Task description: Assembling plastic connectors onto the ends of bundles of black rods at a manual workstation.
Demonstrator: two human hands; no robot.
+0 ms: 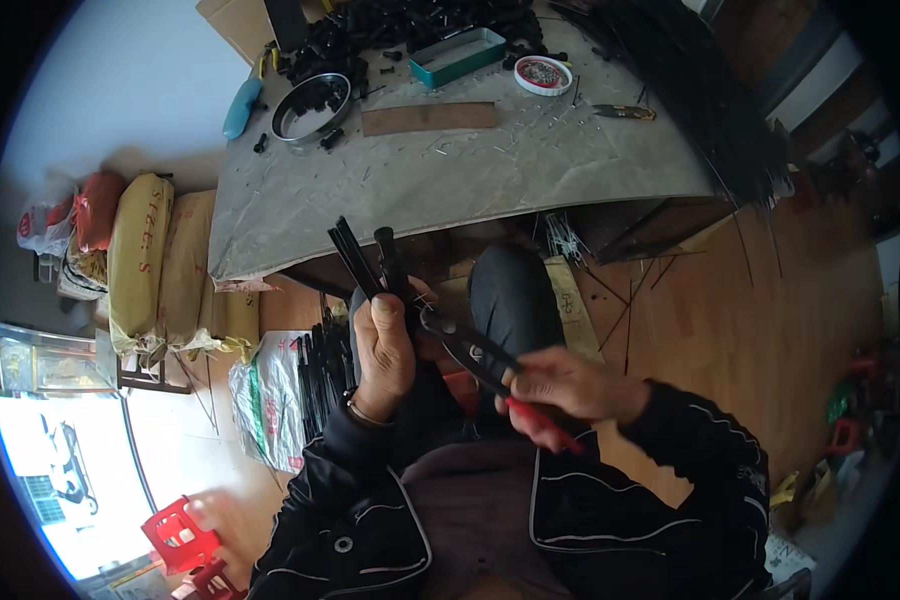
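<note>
Beside a grey tabletop's edge [450, 212], left fingers [386, 312] clamped slim, tilted black rods [353, 255]; right fingers [540, 375] gripped red-handled black pliers [482, 364] rightward.

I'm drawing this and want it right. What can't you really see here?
All in the head view:
Lower ends of the black strips: hidden by the left hand.
Several left-hand fingers: hidden behind the thumb, palm and black strips.
Exact finger positions of the right hand on the red-handled pliers: blurred.
Shapes of the bits in the round dish: too small.
Far side of the black pile: cut off by the upper edge.
</note>
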